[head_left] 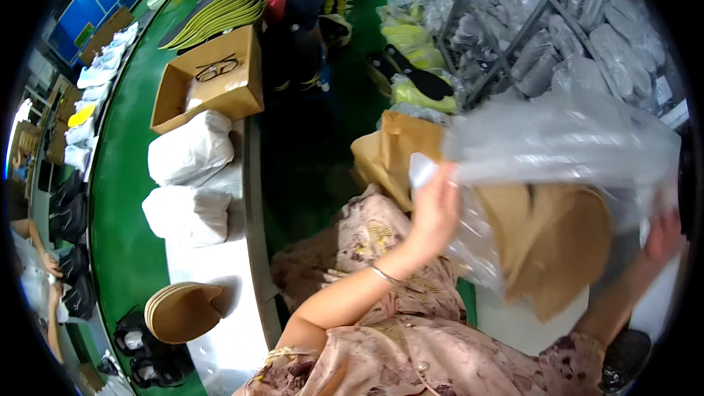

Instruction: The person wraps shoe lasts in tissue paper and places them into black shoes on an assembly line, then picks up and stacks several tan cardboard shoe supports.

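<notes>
A clear plastic bag (565,139), blurred by motion, spreads out in front of me to the right. My left hand (438,205) is closed on its left end, with a small white piece (422,170) showing by the fingers. At the bag's far right end is my right hand (664,231), so smeared that its grip cannot be made out. Under the bag stand curved brown cardboard pieces (565,238), partly covered by the plastic.
To my left, a metal-topped bench (235,279) carries two white wrapped bundles (189,148), stacked curved cardboard (183,312) and an open carton (246,95). Beyond runs a green conveyor (121,198) with shoes. A wire rack (513,37) of bagged soles rises at back right; another worker's hands (51,264) show far left.
</notes>
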### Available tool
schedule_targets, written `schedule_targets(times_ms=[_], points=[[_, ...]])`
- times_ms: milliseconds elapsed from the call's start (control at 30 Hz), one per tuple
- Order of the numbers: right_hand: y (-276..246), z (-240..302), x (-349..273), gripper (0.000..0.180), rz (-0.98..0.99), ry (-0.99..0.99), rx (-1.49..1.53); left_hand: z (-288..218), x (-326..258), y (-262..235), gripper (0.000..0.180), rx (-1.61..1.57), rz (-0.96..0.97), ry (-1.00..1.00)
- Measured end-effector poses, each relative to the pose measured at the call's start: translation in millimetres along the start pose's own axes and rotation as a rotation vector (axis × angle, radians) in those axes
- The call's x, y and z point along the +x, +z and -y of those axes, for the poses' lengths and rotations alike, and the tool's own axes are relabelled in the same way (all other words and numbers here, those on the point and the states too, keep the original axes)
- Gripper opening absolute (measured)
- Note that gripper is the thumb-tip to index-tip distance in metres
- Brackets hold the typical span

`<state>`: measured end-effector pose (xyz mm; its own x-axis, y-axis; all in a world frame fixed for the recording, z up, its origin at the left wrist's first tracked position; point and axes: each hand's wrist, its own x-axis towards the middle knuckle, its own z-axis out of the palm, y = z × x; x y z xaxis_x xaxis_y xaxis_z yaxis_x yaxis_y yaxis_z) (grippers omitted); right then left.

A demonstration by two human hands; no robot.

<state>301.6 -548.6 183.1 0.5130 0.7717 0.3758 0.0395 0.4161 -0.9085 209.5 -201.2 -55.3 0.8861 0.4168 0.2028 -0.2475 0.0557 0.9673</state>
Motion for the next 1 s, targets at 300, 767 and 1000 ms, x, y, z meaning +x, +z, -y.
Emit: schedule_targets(times_ms=[300, 767, 1000], points=[[-57, -231, 97, 0.009, -0.926, 0.156, -0.015, 99, 69, -44, 0.019, -0.367, -0.275, -0.350], [-174, -391, 80, 0.026, -0.925, 0.422, 0.006, 227, 107, -26, 0.028, -0.146, -0.246, -0.656], [-132, -415, 39, 0.034, -0.894, 0.713, -0.444, 252, 117, -23, 0.034, 0.099, -0.214, -0.631]])
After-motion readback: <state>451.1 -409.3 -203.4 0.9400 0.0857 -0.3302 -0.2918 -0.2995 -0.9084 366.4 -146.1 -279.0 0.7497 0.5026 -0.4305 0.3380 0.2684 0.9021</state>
